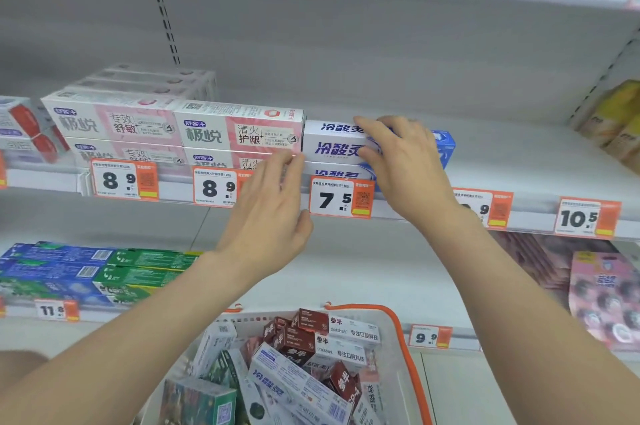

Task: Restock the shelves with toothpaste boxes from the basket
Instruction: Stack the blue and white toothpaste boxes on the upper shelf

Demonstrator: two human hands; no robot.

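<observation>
Many toothpaste boxes [311, 345] fill your basket [403, 338]; 2 blue-white boxes [337, 175] sit shelved. Right hand [405, 161] grips the top box [332, 147], left hand [270, 210] flat against its end.

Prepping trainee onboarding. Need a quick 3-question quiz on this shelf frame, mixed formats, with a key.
1. True or false: the right hand grips the top blue-and-white box of its stack on the shelf.
2. Pick one: the price tag directly under that stack reads A) 8.9, B) 7.5, C) 10.5.
3. Fill in: the basket below the arms has a rim coloured ____.

Key: 1 true; 2 B; 3 orange.
</observation>
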